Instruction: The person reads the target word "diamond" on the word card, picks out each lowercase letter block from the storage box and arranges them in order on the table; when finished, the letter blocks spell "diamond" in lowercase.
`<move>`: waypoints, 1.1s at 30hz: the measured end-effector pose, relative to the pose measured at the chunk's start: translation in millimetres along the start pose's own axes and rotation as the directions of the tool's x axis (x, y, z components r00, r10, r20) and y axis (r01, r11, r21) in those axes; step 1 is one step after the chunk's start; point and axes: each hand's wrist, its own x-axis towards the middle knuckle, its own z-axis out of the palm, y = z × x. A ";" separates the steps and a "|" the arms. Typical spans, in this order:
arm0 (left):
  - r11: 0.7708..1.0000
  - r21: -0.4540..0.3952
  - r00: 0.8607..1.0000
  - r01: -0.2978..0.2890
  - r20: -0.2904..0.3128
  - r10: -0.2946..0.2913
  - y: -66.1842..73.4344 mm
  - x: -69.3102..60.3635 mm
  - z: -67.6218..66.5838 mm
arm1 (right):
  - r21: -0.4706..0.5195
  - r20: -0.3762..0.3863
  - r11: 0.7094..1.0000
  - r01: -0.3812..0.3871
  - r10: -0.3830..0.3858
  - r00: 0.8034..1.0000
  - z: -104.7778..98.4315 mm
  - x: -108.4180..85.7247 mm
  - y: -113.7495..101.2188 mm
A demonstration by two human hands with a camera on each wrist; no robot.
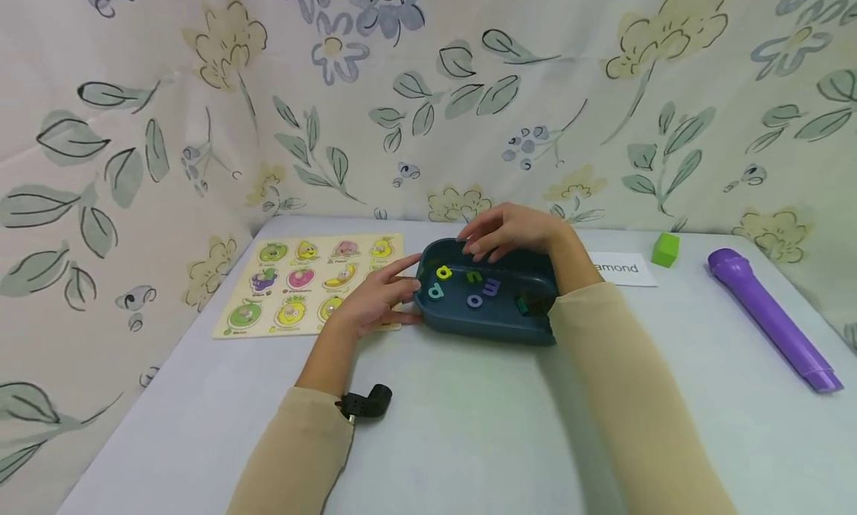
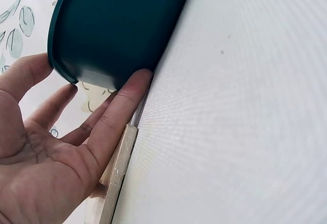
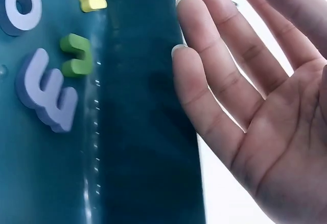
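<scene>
Risks, nearest first. Tray's [image 1: 482, 330] near-right corner is covered by the right sleeve [image 1: 616, 366]; if the forearm is drawn back low, the rim could be snagged and the tray dragged across the white table [image 1: 455, 426]. If the left end is pushed harder by the left hand [image 1: 378, 299], the tray could be slid right. Puzzle board [image 1: 364, 251] is just beside that hand, so could be nudged too. Letters [image 3: 43, 104] are scattered loose on the tray floor; if it is tipped, they'd likely be bunched together. Word card [image 1: 626, 277] is part-hidden beyond the forearm, could be brushed.

Grip: left fingers are spread and mostly straight, laid against the tray's left end, nothing pinched. Right hand [image 1: 505, 228] is held at the far rim, fingers loosely bent, nothing gripped; rim contact can't be told.
</scene>
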 end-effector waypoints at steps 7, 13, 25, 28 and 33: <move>1.000 -0.006 1.000 0.005 -0.004 -0.005 -0.7 0.2 1.0 | -0.016 0.044 1.000 -0.016 0.017 0.999 8.2 7.6 0.7; 1.000 0.002 1.000 -0.003 -0.010 0.003 -0.5 -1.6 0.5 | -0.197 0.083 0.979 -0.051 0.069 0.994 16.1 17.3 -1.4; 1.000 0.011 1.000 0.014 -0.008 -0.014 -1.9 0.8 0.1 | -0.363 0.055 0.923 -0.131 0.162 0.985 29.8 31.0 0.9; 1.000 0.006 1.000 0.009 -0.010 -0.009 -1.6 0.7 -0.2 | -0.396 0.063 0.908 -0.136 0.175 0.983 32.4 33.2 1.2; 1.000 0.001 1.000 0.000 -0.001 0.000 -0.3 0.7 0.3 | -0.428 0.070 0.890 -0.156 0.205 0.976 36.0 35.0 3.1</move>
